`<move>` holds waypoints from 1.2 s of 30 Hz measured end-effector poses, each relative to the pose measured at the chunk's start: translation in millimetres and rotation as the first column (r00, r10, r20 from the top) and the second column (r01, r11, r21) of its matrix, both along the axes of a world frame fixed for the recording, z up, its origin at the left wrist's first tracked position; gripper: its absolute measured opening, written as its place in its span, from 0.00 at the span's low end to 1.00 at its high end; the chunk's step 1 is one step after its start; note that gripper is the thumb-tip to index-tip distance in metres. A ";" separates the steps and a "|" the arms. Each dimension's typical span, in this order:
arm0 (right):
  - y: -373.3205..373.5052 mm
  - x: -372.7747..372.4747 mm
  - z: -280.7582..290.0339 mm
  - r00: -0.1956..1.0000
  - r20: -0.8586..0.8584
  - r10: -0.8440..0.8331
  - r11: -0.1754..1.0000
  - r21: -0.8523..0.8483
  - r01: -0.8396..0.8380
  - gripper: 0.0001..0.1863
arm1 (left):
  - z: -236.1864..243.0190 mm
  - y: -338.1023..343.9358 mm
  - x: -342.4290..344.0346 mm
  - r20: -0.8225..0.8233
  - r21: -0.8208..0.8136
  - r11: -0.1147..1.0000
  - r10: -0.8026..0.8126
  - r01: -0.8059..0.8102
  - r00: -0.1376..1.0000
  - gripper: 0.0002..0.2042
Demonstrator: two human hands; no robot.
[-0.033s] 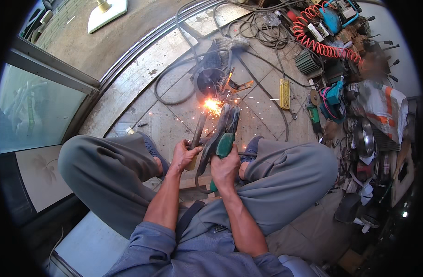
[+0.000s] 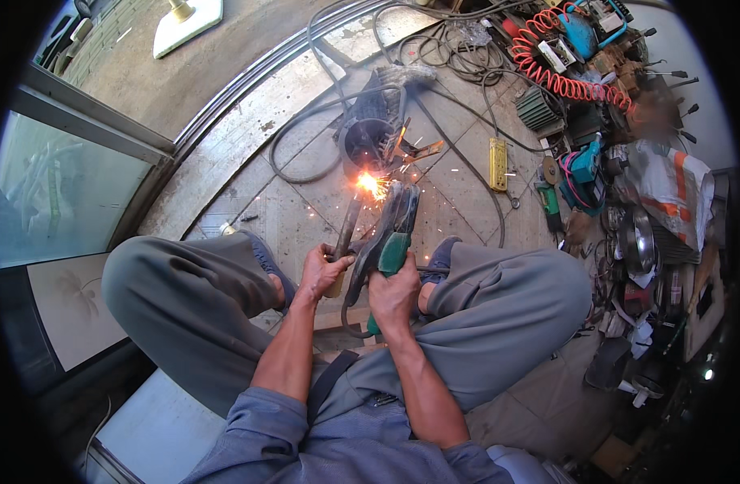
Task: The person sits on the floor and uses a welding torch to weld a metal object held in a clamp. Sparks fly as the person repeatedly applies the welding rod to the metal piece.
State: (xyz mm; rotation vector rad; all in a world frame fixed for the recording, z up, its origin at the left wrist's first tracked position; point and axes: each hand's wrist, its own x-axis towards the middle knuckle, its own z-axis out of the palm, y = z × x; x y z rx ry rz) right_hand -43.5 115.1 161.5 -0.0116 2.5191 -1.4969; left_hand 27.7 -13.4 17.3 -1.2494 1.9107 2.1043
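Observation:
My right hand (image 2: 395, 292) is closed around the green handle (image 2: 394, 252) of a welding electrode holder, whose dark jaws (image 2: 402, 206) point away from me. A bright arc with flying sparks (image 2: 372, 185) burns just beyond the jaws, at the near rim of a dark metal pipe (image 2: 368, 139). Closed round a metal rod (image 2: 350, 222) with a tan lower end, my left hand (image 2: 320, 273) is beside the holder. The rod's far end reaches close to the arc. At the pipe's right side sits a clamp (image 2: 422, 151). Glare hides the spot being welded.
Cables (image 2: 459, 60) loop across the tiled floor. A yellow box-like tool (image 2: 497, 164) lies to the right. Red coiled hose (image 2: 539, 68), a green angle grinder (image 2: 551, 206) and piled tools line the right side. At the left is a glass door (image 2: 71, 185). My knees flank the work.
The sparks and glow around the arc have a slightly different pattern. Both hands, the rod and the electrode holder stay in place.

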 end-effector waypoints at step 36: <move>1.4 -0.8 8.1 0.995 0.048 -0.093 0.992 -0.086 0.097 0.14 | 11.9 1.4 -1.7 -0.119 0.112 0.994 0.024 -0.011 0.993 0.21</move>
